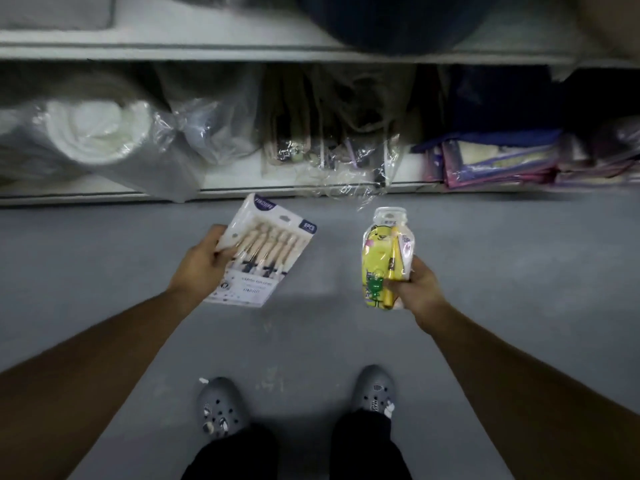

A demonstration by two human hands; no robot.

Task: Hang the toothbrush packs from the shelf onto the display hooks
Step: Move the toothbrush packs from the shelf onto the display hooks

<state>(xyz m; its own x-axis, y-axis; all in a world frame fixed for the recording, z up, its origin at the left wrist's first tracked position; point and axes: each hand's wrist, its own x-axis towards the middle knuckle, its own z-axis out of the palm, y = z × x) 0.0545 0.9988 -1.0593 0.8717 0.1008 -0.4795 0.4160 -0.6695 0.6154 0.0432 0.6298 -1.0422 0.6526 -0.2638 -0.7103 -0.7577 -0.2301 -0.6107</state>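
My left hand (202, 263) grips a flat white pack of several beige toothbrushes (263, 251) by its left edge, thumb on its front. In my right hand (417, 289) is a yellow children's toothbrush pack (381, 261) with a cartoon print, held upright by its lower right side. Both packs hang over the grey floor in front of the low white shelf (277, 190). No display hooks are in view.
On the low shelf lie plastic-wrapped white goods (93, 133), clear bags with brown items (329, 140) and pink-and-blue packets (498, 164). A second shelf edge (173, 50) runs above. My two grey clogs (221, 407) stand on the grey floor below.
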